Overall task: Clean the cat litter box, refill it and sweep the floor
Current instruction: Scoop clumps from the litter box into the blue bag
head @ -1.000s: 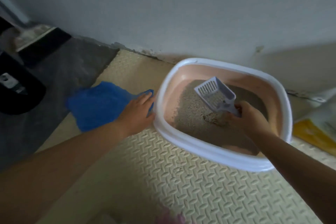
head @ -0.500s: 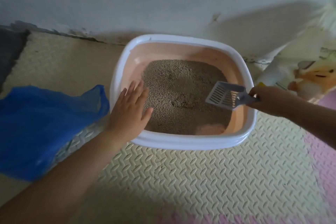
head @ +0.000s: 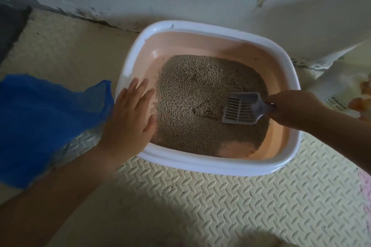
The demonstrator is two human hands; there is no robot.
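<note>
while the box (head: 210,164) sits on the mat (head: 220,206) against the wall, our left hand (head: 130,114) lies flat on its left rim, fingers straight and close together, tips over the inner wall. our right hand (head: 291,106) is curled round the scoop (head: 239,110) handle at the box's right side, slotted head resting on the litter (head: 190,96) inside the box. blue bag (head: 40,116) just left of the box, sack (head: 337,90) just right.

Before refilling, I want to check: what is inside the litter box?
Inside the litter box is grey-brown litter, with bare pink floor showing near the front. The right hand holds a slotted scoop over its right side. Anything buried under the litter cannot be seen.
</note>
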